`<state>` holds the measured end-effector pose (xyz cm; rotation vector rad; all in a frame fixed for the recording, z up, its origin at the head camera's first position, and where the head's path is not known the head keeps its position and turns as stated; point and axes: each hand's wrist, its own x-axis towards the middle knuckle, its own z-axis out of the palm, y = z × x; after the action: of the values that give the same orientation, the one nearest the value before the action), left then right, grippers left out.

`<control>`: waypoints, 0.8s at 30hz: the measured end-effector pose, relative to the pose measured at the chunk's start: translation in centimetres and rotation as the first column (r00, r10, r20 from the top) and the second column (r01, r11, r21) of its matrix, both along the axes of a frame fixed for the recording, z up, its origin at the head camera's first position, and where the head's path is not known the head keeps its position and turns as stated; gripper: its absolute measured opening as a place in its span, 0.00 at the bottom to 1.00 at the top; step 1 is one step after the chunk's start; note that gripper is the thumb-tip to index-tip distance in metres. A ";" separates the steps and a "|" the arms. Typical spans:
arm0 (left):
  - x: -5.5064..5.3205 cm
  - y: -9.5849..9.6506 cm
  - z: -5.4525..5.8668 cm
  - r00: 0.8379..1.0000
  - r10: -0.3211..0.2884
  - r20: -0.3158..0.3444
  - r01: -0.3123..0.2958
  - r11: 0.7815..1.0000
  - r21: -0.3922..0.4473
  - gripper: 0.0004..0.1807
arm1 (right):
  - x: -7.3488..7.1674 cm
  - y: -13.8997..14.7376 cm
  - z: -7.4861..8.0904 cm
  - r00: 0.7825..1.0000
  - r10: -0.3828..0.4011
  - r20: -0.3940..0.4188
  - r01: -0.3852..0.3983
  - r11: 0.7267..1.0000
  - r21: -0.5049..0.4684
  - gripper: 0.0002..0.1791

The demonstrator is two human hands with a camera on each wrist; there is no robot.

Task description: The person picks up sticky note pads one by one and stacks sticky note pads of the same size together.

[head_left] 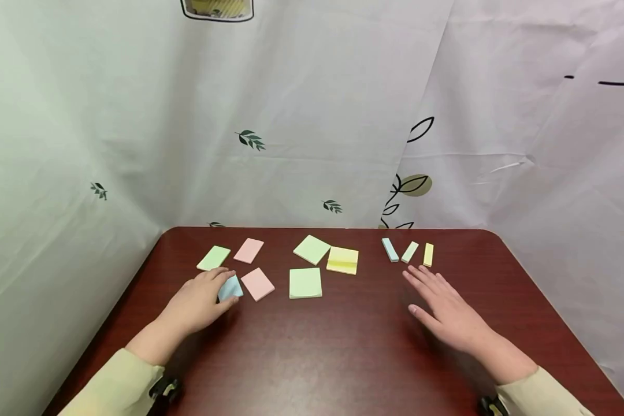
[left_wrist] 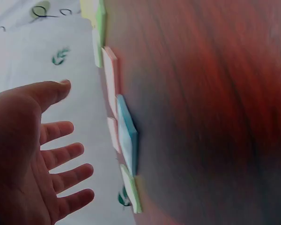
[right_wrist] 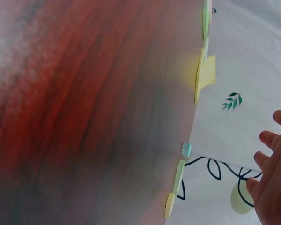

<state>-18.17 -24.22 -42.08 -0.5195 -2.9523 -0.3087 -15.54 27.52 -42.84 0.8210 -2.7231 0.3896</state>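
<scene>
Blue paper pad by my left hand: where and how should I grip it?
Probably pinch the blue paper pad by its near and far edges, left hand coming from above on the near side: it lies flat, near edge exposed, a pink rectangular paper pad close on its right.

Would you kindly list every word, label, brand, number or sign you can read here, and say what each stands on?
None can be read: the paper pads, narrow strips and table show no lettering.
The backdrop cloth shows only drawn lines and leaves.
Any marking on the dark wrist items would be too small to read.
</scene>
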 end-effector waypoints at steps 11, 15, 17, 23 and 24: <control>-2.7 -0.5 -1.0 0.998 -0.041 0.050 0.046 0.994 -0.102 0.24 | 0.9 -0.3 0.1 0.999 0.037 -0.029 -0.036 0.999 0.004 0.38; -3.1 -0.5 -1.3 0.996 -0.044 0.075 0.053 0.991 -0.124 0.23 | 1.2 -0.4 0.2 0.999 0.042 -0.030 -0.041 0.999 0.010 0.38; -3.2 -0.5 -1.4 0.996 -0.043 0.077 0.053 0.990 -0.127 0.23 | 1.3 -0.5 0.3 0.998 0.044 -0.034 -0.044 0.999 0.011 0.38; -3.7 -0.9 -1.8 0.997 -0.038 0.075 0.045 0.994 -0.104 0.18 | 1.5 -0.6 0.6 0.998 0.047 -0.038 -0.046 0.999 0.017 0.39; -3.9 -0.9 -1.9 0.996 -0.036 0.079 0.044 0.994 -0.102 0.17 | 1.5 -0.6 0.6 0.998 0.047 -0.037 -0.046 0.999 0.016 0.39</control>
<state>-22.02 -25.14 -43.96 -0.5936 -3.0489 -0.1836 -14.02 26.92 -42.24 0.8880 -2.6801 0.3595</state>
